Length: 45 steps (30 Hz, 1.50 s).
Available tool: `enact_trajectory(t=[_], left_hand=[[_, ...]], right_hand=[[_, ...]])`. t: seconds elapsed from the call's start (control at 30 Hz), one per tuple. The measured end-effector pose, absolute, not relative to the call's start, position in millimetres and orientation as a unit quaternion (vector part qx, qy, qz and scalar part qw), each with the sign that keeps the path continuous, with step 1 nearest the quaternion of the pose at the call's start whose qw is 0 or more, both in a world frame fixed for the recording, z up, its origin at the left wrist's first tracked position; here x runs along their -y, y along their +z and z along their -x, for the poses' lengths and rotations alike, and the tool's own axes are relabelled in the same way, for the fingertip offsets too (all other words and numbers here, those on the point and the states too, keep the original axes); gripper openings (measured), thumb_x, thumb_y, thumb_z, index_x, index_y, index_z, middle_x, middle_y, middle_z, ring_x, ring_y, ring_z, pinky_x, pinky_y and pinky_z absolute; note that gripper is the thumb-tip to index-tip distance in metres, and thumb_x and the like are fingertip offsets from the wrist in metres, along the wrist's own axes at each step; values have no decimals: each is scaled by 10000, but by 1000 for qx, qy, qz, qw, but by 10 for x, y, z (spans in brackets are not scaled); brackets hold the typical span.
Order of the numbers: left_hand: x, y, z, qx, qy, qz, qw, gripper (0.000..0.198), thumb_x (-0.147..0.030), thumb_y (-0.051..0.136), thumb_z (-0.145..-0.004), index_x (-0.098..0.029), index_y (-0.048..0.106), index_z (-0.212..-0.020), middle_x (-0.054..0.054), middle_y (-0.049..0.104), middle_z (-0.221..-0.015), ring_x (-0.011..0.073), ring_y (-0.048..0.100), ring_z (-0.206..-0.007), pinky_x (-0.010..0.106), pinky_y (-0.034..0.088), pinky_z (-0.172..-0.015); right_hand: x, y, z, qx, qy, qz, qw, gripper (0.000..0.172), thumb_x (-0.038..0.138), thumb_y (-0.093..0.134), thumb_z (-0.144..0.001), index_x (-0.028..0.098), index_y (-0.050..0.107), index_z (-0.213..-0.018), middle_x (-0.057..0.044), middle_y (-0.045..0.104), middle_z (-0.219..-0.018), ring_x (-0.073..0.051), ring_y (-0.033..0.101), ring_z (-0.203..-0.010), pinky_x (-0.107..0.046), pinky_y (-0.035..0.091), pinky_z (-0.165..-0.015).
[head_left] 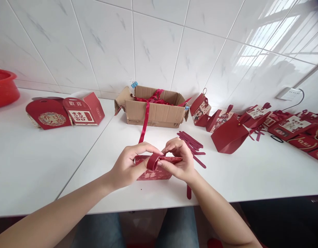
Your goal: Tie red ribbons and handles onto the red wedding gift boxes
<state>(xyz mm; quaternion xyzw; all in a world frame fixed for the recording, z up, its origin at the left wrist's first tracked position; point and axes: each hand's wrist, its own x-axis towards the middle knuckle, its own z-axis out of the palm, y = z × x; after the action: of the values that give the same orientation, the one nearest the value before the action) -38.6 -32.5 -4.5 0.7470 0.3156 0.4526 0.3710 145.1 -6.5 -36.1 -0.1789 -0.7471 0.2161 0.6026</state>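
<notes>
A red gift box (157, 175) with pale printed characters stands upright on the white table in front of me. A dark red strap (152, 162) is looped over its top edge. My left hand (128, 166) is closed on the looped strap, its fingers curving over the top of the box. My right hand (183, 161) pinches the box's top edge beside the strap, thumb in front and bent fingers behind. Whatever lies between the meeting fingertips is partly hidden.
Behind the box, a cardboard carton (153, 115) holds red ribbon, one end hanging out. Loose dark red straps (191, 143) lie to its right. Several red gift boxes (228, 136) stand further right, two more (83, 110) at left. A red basin (5, 89) is at far left.
</notes>
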Motion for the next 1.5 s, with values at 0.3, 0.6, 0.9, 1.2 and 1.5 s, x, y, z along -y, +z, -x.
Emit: enact_trajectory(t=[0.3,0.6,0.9,1.2,1.5], left_hand=[[304,-102,388,-308,490,-746,331,136,-176,598,-849,-186,704,-933,40,703,-883,148,650,-806,228,510,-701],[301,-123,387,-287,506,-754,305,168,-165,591,-851,-184,716,-962,53,718,-874,150,665,-771,230,529,-657],[300,-71,378,-275,510,-738,345,140,-208,611,-852,-195,745,-889,64,715,-889,171,666,-856,247,544,-752],[334,-53,370,-325,469,-705,421,182,-278,579,-876,-184,734,-862,46,718,-851,167,668,-778,240,527,-674],[279,-164,446,-256,468,-756,379,163,-151,534,-828,-157,621,-965,55,650,-881,154,622,-782,261,507,-699]], right_hand=[[85,-286,-1474,785,133,150,587,116,131,682,-787,184,640,-881,-32,596,-800,-136,599,-704,-275,532,-609],[77,-313,-1494,776,184,177,577,47,242,661,-829,208,692,-835,-38,570,-799,-150,588,-732,-294,532,-590],[59,-333,-1503,774,228,171,565,51,256,682,-816,215,712,-820,-41,556,-829,-155,584,-776,-306,547,-632],[71,-285,-1487,783,233,159,555,33,212,652,-840,222,683,-835,-24,531,-832,-124,579,-712,-280,533,-603],[74,-379,-1452,755,267,174,573,234,229,666,-818,231,514,-996,-23,539,-873,-141,589,-751,-303,545,-641]])
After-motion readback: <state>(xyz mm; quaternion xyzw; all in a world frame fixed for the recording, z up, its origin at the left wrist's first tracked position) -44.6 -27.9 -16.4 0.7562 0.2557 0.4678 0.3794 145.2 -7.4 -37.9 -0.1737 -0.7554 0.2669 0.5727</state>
